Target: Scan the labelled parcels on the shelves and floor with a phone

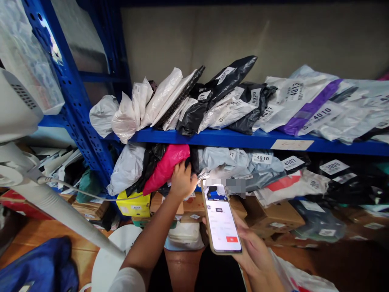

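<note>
My left hand [181,179] reaches up to the lower shelf with its fingers curled into the row of mail bags, touching a pink parcel bag [165,166] and a black one beside it. My right hand [255,253] holds a smartphone [221,217] upright in front of the shelf, its lit screen facing me with a red button near the bottom. Grey and white numbered parcels [261,159] lie just behind the phone.
A blue metal rack [212,138] carries an upper row of white, black and purple labelled bags [225,99]. Cardboard boxes [279,215] and a yellow box [133,205] sit on the floor below. A white fan stand [57,207] leans at left above a blue bag [39,267].
</note>
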### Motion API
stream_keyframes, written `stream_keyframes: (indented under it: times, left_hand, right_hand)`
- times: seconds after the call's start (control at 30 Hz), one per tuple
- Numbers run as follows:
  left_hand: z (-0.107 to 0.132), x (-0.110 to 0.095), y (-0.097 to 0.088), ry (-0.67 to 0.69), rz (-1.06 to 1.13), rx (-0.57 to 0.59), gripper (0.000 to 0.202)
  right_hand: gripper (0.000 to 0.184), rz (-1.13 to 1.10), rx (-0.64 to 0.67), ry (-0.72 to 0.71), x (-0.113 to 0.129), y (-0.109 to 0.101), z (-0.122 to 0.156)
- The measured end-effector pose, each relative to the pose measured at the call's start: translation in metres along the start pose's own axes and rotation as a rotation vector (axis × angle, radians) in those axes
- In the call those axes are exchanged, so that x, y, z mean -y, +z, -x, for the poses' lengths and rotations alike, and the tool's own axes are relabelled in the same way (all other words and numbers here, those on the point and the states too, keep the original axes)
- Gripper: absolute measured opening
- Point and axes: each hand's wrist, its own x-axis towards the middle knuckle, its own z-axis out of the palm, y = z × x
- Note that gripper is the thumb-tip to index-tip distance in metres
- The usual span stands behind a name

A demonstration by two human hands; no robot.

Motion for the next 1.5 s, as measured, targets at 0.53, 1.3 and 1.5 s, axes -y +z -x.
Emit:
stream_keyframes:
  times: [0.53, 1.3, 1.5]
  left_hand:
    - [0.046, 0.071, -0.035, -0.094, -0.25, 0.023, 0.054]
    - [0.052, 0.08, -0.023, -0.129, -0.174, 0.072, 0.042]
    - [0.051, 0.076, -0.025, -0.144, -0.182, 0.054, 0.042]
  right_hand:
    - [0.055, -0.133, 0.236, 0.279, -0.052, 0.061, -0.062]
    - [0.069, 0.03, 0.006, 0.115, -0.054, 0.095, -0.071]
    - [0.082, 0.019, 0.0, 0.118, -0.054, 0.095, -0.072]
